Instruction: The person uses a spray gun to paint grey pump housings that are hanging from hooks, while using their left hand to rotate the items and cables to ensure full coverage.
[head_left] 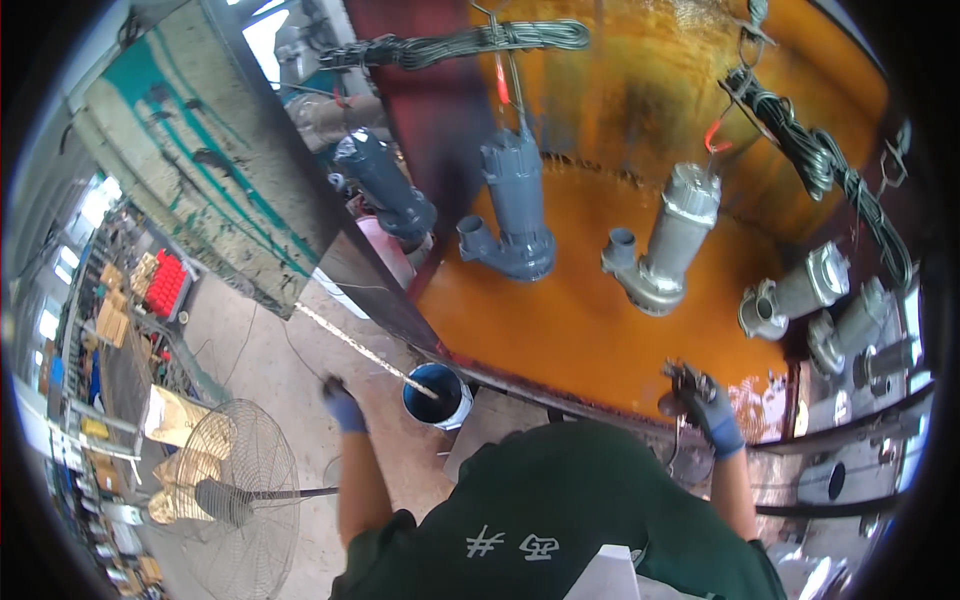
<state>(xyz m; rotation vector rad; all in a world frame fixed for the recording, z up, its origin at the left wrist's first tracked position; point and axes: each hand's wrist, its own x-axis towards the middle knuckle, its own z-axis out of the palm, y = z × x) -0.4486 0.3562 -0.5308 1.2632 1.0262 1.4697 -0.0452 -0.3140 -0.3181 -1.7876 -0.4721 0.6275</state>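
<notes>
At 6 o'clock, below the orange booth floor edge (560,395), R hand (712,410), gloved, is closed round a spray gun (684,382). L hand (342,404), gloved, grips a long stick (365,352) w/ its tip in the blue bucket (437,396) at 7 o'clock; contents can't tell. Pumps (515,205) hang at 12. Open floor (260,360) lies left, toward the fan (235,482).

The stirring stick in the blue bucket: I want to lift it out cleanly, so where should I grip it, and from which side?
Grip the stirring stick on its bare upper shaft, coming from the left, where the left hand is near. It leans up and leftward out of the blue bucket, with its lower end in the paint.
</notes>
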